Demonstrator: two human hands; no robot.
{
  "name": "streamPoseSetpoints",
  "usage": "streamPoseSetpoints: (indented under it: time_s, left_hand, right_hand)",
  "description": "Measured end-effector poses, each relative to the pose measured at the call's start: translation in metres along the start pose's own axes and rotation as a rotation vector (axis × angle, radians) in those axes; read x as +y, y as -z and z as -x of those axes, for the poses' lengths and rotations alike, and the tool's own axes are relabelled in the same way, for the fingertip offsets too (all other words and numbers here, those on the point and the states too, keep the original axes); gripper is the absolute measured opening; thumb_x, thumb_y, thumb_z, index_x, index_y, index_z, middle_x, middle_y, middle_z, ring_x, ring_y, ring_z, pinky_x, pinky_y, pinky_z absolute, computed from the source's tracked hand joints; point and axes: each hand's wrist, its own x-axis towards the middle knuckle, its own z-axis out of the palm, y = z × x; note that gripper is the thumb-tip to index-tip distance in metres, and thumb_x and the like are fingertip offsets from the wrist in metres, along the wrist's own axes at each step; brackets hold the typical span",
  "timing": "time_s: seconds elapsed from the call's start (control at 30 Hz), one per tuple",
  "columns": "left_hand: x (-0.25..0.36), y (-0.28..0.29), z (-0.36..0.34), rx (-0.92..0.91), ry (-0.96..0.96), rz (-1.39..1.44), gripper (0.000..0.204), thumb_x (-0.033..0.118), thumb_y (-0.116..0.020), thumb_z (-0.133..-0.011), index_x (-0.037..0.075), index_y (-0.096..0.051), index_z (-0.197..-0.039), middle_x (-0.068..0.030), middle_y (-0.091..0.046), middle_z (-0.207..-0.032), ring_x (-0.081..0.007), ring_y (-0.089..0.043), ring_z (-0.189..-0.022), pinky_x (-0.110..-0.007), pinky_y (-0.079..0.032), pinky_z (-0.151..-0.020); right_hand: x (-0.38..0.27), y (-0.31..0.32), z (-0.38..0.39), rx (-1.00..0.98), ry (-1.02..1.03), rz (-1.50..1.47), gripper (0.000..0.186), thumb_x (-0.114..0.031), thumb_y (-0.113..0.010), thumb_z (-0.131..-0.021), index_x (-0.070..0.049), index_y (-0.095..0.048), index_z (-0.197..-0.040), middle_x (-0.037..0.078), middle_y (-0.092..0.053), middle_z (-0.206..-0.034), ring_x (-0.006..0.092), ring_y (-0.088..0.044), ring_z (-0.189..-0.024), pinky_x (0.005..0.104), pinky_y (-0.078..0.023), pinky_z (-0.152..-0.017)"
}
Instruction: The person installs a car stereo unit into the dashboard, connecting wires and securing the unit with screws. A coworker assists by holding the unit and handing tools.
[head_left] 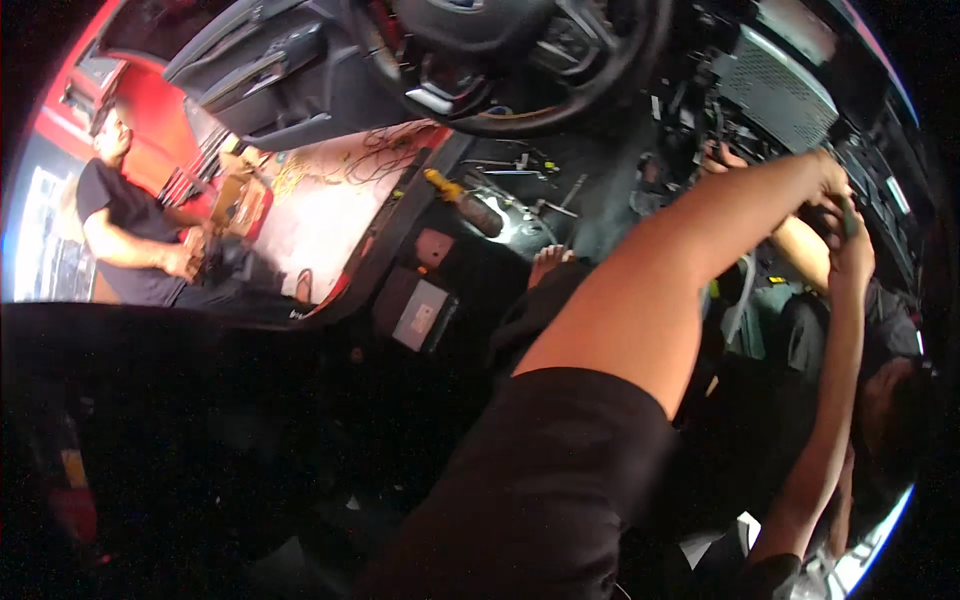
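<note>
My left hand reaches across to the dashboard at the right, fingers curled by my right hand; what they hold is hidden. My right hand is closed on a small dark greenish object just below the left one. Another person's hand, partly behind my left arm, is among the exposed wiring beside a perforated metal panel. That co-worker's forearm passes behind my arms.
A steering wheel hangs above a footwell holding tools, a yellow-handled lamp, a boxed dark module and a bare foot. Outside the open door, a person sits beside a cardboard box.
</note>
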Motion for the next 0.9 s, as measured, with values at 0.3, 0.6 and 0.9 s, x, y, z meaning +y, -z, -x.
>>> streamPoseSetpoints:
  time_s: [0.3,0.6,0.9]
  left_hand:
    - [0.056,-0.088,0.038,0.440,0.106,-0.983,0.036,0.041,-0.076,-0.075,0.014,-0.071,-0.098,-0.0073,-0.071,-0.092,-0.0133,-0.068,-0.093,-0.033,-0.051,-0.090]
    - [0.035,-0.065,-0.023,-0.037,0.441,-0.249,0.040,0.034,-0.070,-0.086,0.005,-0.066,-0.113,-0.0123,-0.064,-0.118,-0.0216,-0.062,-0.106,-0.039,-0.049,-0.095]
    - [-0.007,-0.023,-0.008,-0.408,0.030,-0.198,0.029,0.033,-0.064,-0.092,0.004,-0.066,-0.093,-0.0078,-0.063,-0.095,-0.0200,-0.057,-0.088,-0.032,-0.047,-0.075]
  right_hand:
    - [-0.022,0.046,0.040,0.146,0.620,1.088,0.051,-0.027,-0.067,-0.089,-0.014,-0.048,-0.134,0.012,-0.068,-0.106,0.0206,-0.068,-0.080,0.0311,-0.054,-0.061]
    - [0.012,0.084,-0.035,-0.083,-0.013,-0.247,0.032,-0.016,-0.038,-0.103,0.003,-0.046,-0.128,0.013,-0.061,-0.097,0.0118,-0.052,-0.064,0.0197,-0.038,-0.046]
    - [-0.014,0.014,0.032,-0.008,-0.079,-0.103,0.039,-0.028,-0.039,-0.102,0.003,-0.048,-0.124,0.013,-0.065,-0.090,0.0162,-0.063,-0.073,0.0255,-0.051,-0.054]
